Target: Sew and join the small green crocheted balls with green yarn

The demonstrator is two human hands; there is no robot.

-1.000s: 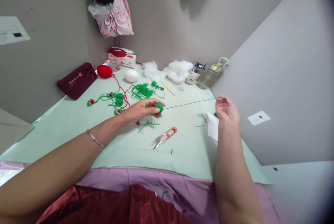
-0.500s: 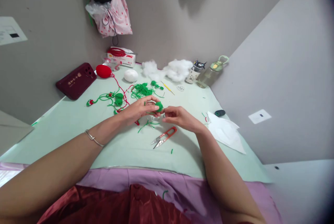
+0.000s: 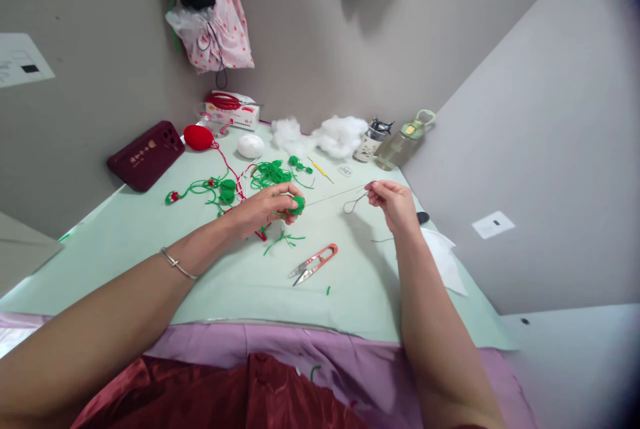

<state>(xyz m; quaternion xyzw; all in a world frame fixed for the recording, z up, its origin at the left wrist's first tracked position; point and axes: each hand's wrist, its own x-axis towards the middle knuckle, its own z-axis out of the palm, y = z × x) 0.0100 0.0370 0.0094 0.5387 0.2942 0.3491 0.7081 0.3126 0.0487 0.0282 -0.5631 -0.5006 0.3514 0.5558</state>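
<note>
My left hand is closed around a small green crocheted ball, which shows between thumb and fingers. A thin dark thread runs taut from that piece to my right hand, whose fingers are pinched on it. A slack loop of the same thread hangs below the right fingertips; whether a needle is also in the pinch I cannot make out. Orange-handled thread snips lie on the table below and between the hands. Green yarn scraps lie just under my left hand.
Left of my hands spread crocheted green pieces and tangled green yarn. A yellow crochet hook, white stuffing, a pen cup and a bottle stand or lie behind. White paper is at right.
My right hand has moved away to the right and slightly up, drawing the dark thread out straight from the green ball. My left hand still holds the ball, shifted slightly left.
</note>
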